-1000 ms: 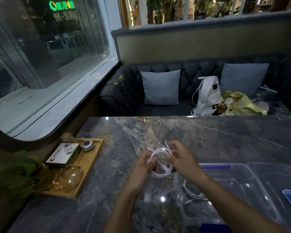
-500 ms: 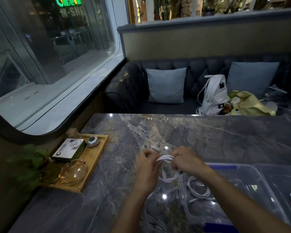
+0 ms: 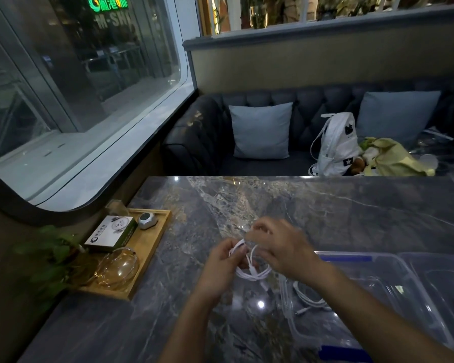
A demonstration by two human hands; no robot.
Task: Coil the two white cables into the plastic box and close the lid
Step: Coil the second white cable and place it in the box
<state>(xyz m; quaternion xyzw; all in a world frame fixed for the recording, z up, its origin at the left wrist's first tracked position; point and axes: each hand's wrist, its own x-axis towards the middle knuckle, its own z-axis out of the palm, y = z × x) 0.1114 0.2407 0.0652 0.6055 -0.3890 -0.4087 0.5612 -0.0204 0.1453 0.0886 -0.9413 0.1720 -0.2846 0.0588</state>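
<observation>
- The left hand (image 3: 222, 263) pinches the gathered loops of one white cable (image 3: 252, 275). The right hand (image 3: 281, 247) has its grip closed on the top strand, above the worktop (image 3: 325, 210).
- Best to wind the loose end snugly so the loops cannot spring apart.
- The coil hangs downward, roughly round, with its plug trailing toward the box (image 3: 378, 255).
- The second cable (image 3: 309, 297) lies inside the box.

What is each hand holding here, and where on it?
Both hold one coiled white cable: left hand grips the loop's left side, right hand pinches its top.
</observation>
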